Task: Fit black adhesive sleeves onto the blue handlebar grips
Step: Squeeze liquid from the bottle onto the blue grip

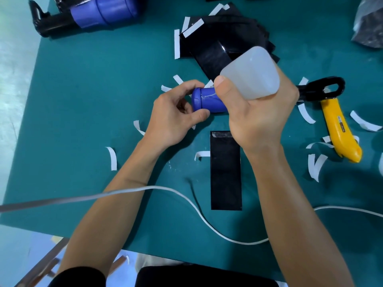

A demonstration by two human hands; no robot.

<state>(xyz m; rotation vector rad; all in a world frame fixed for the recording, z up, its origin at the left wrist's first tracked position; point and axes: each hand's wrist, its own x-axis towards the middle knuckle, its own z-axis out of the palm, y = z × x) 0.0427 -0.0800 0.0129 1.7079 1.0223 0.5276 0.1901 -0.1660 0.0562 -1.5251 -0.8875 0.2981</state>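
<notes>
Left hand [176, 117] grasps the blue grip [207, 101] at its capped end. Right hand [259, 121] grasps a translucent bottle [252, 73] against the grip. A black sleeve [226, 172] lies flat on the surface [93, 100] just nearer the person than the grip. The label on the yellow knife [339, 129], right of the grip, is illegible.

A yellow utility knife [339, 127] lies on the green worktop [83, 100] among curled white paper strips [113, 158]; a white cable [157, 187] crosses the near side.

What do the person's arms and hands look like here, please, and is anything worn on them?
The left hand and the right hand are bare: no gloves, rings or watch show. Both forearms are bare too. A black sleeve ends near the left elbow; no sleeve shows on the right arm.
</notes>
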